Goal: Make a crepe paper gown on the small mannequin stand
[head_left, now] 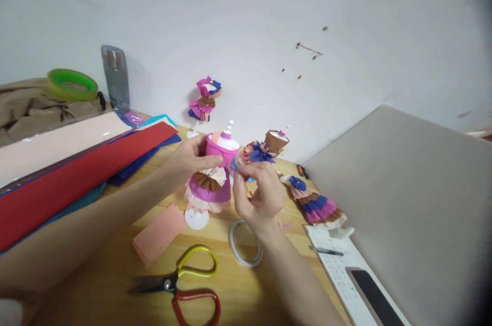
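Note:
My left hand point(191, 160) grips the magenta bodice of a small paper-dress mannequin point(210, 182) that stands on a white round base on the wooden table point(246, 295). The dress has a brown fan rosette and a pink ruffled skirt. My right hand point(257, 194) pinches a small paper rosette point(259, 153) with blue, orange and pink petals, held right beside the mannequin's top.
Stacked coloured paper sheets point(69, 172) lie at left, a pink folded strip point(157, 233) near scissors point(180, 285) and a tape ring point(245, 244). Other paper dresses stand behind point(205, 100) point(275, 141) and lie at right point(315, 206). A grey board point(407, 203), phone point(374, 292), flask point(115, 76).

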Available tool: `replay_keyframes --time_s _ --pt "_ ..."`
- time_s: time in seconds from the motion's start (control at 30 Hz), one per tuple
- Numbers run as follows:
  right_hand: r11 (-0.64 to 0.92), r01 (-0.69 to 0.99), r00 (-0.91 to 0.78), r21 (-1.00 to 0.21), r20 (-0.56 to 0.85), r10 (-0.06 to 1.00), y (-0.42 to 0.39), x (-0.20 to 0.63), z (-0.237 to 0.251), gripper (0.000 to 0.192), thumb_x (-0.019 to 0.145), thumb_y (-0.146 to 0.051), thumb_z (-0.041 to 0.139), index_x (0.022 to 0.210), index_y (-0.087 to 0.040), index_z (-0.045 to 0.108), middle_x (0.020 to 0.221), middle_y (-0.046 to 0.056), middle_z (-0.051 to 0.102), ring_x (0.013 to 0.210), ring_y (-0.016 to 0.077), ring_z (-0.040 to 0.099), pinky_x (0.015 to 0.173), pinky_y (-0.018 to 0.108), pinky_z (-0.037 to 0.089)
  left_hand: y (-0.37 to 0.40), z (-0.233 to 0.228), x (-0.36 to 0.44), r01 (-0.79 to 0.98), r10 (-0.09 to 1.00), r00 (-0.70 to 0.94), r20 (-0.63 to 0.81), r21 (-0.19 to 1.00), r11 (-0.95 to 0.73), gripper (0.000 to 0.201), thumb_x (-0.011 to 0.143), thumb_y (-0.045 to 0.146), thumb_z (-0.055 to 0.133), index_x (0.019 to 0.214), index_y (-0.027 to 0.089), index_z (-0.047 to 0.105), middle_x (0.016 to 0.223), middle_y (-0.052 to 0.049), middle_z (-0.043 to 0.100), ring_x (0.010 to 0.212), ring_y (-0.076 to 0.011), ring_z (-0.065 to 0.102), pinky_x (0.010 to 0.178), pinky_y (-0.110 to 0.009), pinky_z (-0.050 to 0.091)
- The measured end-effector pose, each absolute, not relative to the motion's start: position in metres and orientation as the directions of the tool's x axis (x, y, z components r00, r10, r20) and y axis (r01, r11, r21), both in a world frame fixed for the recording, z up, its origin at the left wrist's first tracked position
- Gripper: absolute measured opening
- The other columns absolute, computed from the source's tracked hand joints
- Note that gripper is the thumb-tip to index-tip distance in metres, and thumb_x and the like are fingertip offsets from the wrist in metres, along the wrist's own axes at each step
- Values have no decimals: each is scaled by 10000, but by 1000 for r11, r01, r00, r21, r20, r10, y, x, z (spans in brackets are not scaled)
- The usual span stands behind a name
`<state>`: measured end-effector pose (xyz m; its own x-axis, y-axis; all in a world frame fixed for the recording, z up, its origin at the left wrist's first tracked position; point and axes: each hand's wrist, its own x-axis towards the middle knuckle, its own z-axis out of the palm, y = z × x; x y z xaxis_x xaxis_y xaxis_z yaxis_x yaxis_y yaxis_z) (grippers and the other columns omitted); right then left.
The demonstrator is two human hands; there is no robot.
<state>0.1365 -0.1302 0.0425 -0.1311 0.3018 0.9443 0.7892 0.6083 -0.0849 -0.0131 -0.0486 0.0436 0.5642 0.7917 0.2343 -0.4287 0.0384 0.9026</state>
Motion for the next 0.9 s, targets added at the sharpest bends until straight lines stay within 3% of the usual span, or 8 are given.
replay_keyframes --time_s 0.1,0.2,0.27,0.3,0.4,0.6,0.8,0.9 --pt "660 726 -240 -192 829 506 -160 127 25 152 823 -48 508 828 -194 549 666 3 572 596 134 521 554 266 410 -47 39 -11 -439 834 494 247 899 -6 424 604 260 843 959 136 646 899 -40 706 807 -156 645 753 -275 511" --pt "698 686 -517 -205 539 666 -192 115 -9 96 846 -155 504 880 -183 589 672 9 575 615 150 520 591 286 427 -50 40 -12 -403 865 433 252 913 -64 405 628 291 829 948 136 635 886 -41 692 771 -143 629 705 -269 511" --pt "665 702 -599 -255 293 745 -210 110 -34 163 851 -260 554 983 -187 615 752 19 607 694 171 547 661 302 469 -53 44 -13 -378 880 401 255 921 -95 404 643 308 818 956 144 622 878 -34 675 767 -146 626 680 -274 523" --pt "651 711 -617 -266 209 759 -216 108 -45 235 845 -312 577 1040 -187 617 834 39 630 782 197 565 722 325 488 -55 46 -14 -363 884 398 244 927 -92 408 649 319 813 962 150 612 870 -27 662 752 -147 624 652 -278 530" --pt "627 727 -619 -280 128 775 -227 109 -64 423 833 -336 608 1228 -189 569 1006 81 635 906 234 561 823 370 500 -56 49 -15 -312 896 389 216 946 -93 410 671 344 792 972 162 580 866 -12 628 703 -140 607 582 -282 535" --pt "545 768 -574 -337 16 819 -229 116 -57 553 852 -268 604 1377 -161 467 1090 124 628 1005 260 571 894 393 516 -43 40 -13 -293 869 336 363 917 -269 399 647 280 804 920 170 535 855 1 630 790 -136 609 733 -281 514" --pt "473 781 -561 -407 -126 818 -234 125 -44 543 803 -232 693 1315 -213 512 1141 97 626 955 220 634 847 307 562 -38 38 -21 -248 805 476 353 933 -262 838 635 295 825 1362 233 414 1171 -102 614 950 -219 627 827 -377 531" --pt "521 749 -601 -408 -89 794 -235 133 -25 498 835 -198 657 1308 -222 506 1148 95 629 987 206 637 873 296 557 -38 40 -27 -240 735 531 422 907 -347 851 662 303 815 1414 265 418 1374 -118 507 1156 -270 567 978 -409 480"
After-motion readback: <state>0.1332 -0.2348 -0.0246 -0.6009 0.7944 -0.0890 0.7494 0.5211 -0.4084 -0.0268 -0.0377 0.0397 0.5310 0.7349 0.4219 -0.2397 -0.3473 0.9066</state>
